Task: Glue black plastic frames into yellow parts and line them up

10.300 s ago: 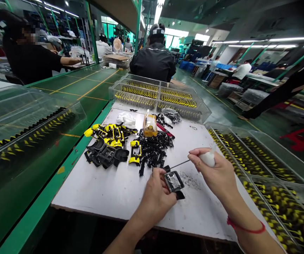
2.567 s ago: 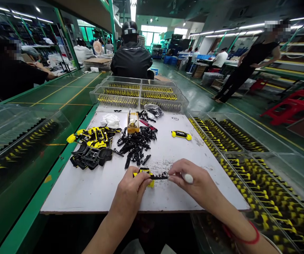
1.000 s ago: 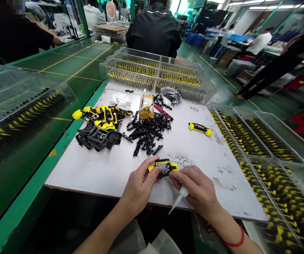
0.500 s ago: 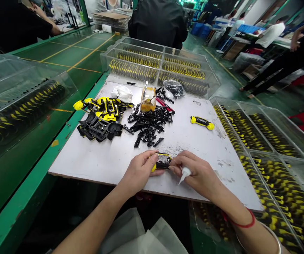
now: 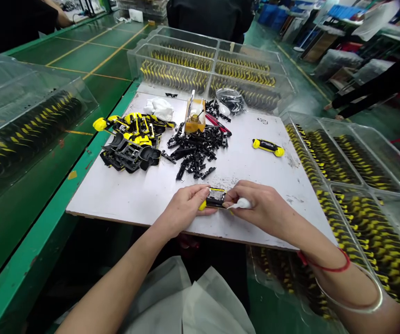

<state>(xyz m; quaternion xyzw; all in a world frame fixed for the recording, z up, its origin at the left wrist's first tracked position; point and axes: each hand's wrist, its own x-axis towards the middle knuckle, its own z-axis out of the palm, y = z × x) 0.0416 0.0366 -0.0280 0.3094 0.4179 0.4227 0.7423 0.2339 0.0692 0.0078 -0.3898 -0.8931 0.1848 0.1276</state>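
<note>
Near the front edge of the board (image 5: 123, 199), the left hand (image 5: 186, 206) partly hides a yellow-and-black frame (image 5: 216, 196) — details too small to tell — and the right hand (image 5: 261, 204) covers part of a white bottle (image 5: 243, 202). Beyond the far edge, a co-worker (image 5: 210, 16) is cut off above.

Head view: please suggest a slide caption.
Left hand and right hand at a yellow-and-black part, a white bottle in the right.
</note>
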